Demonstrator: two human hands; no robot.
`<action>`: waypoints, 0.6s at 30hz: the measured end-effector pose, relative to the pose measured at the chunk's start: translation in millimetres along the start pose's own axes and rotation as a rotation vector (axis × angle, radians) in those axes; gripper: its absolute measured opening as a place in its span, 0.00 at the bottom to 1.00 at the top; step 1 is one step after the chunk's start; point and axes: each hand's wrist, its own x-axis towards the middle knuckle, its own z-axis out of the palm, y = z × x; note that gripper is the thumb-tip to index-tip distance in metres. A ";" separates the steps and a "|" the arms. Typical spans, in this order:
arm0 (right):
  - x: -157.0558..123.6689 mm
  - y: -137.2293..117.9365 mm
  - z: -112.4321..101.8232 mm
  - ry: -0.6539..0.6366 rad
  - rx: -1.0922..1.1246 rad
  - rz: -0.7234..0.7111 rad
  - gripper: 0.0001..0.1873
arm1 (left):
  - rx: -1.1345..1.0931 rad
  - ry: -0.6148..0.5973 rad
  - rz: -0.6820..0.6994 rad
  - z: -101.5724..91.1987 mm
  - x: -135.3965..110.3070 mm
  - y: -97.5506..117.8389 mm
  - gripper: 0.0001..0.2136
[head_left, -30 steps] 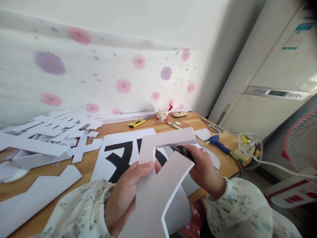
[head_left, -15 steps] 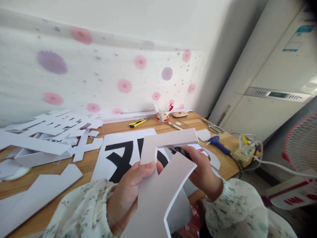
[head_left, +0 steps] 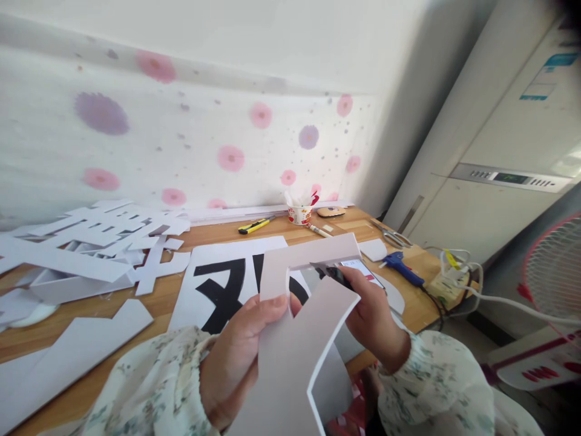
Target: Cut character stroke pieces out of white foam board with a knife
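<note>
My left hand (head_left: 242, 348) is closed on a white foam board cutout (head_left: 290, 357), thumb on its face and fingers behind. The cutout is tilted upright, with a notch between its upper arm and the lower part. In my right hand (head_left: 374, 309) is a black-handled knife (head_left: 338, 275), its dark pointed blade beside the notch, just under the upper arm. Whether the blade touches the board I cannot tell. Behind the cutout lies a white sheet with black printed strokes (head_left: 220, 284), partly covered.
White cut board pieces (head_left: 104, 233) are heaped at left. A yellow box cutter (head_left: 255, 226), a paper cup (head_left: 300, 214), scissors (head_left: 394, 236) and a blue glue gun (head_left: 402, 268) lie farther back. A phone (head_left: 361, 269) and a power strip (head_left: 449, 281) are at right, near a fan (head_left: 556, 272).
My right hand and the knife have drawn slightly back, and more of the blade shows beneath the upper arm. The left hand keeps its hold; the view has shifted a little.
</note>
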 end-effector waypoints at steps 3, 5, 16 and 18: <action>-1.0 2.4 2.7 -0.027 0.027 0.035 0.07 | 0.030 0.028 0.014 0.1 2.1 0.6 0.13; -2.2 4.6 4.6 -0.049 0.038 0.050 0.07 | 0.039 0.054 0.010 0.0 3.2 0.6 0.12; -3.9 7.4 4.5 -0.109 0.067 0.106 0.06 | 0.033 0.140 -0.021 0.0 3.4 0.7 0.08; -4.8 7.3 3.8 -0.090 0.057 0.091 0.06 | 0.044 0.135 -0.012 -0.2 2.2 -0.6 0.08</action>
